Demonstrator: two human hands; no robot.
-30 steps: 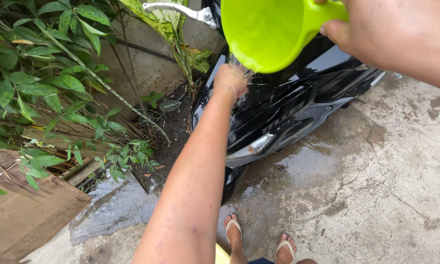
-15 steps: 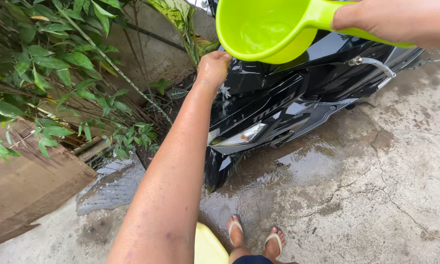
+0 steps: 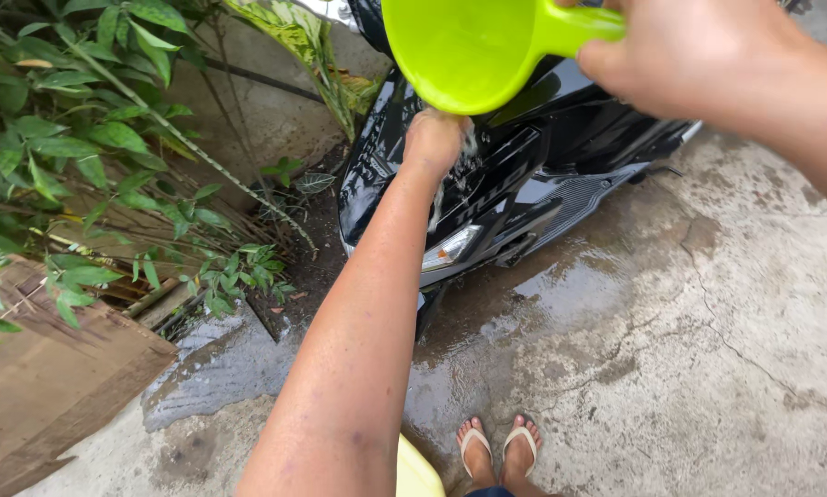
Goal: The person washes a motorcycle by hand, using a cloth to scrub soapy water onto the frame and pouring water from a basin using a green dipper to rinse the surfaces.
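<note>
Pouring from green dipper (image 3: 459,51) in right grip (image 3: 699,55), left hand (image 3: 435,138) closed, rubbing black scooter (image 3: 524,175), plants (image 3: 91,138) left

Plants (image 3: 82,147) crowd left; concrete (image 3: 708,350) right open

Scoop (image 3: 459,51) above motorbike (image 3: 524,175); plants (image 3: 91,156) left of it.

Soft, even daylight, overcast look; no hard shadows anywhere. Wet concrete (image 3: 616,304) at centre gives a pale sheen. Black scooter (image 3: 524,175) panels show glossy white reflections, brightest at upper centre. Green scoop (image 3: 459,51) at top glows, near overexposed. Right hand (image 3: 699,55), upper right, close to the lens and slightly soft. Splashing water under the left hand (image 3: 435,138) is motion-blurred. Leaves (image 3: 73,138) at left sharp. Wide-angle stretch at edges.
</note>
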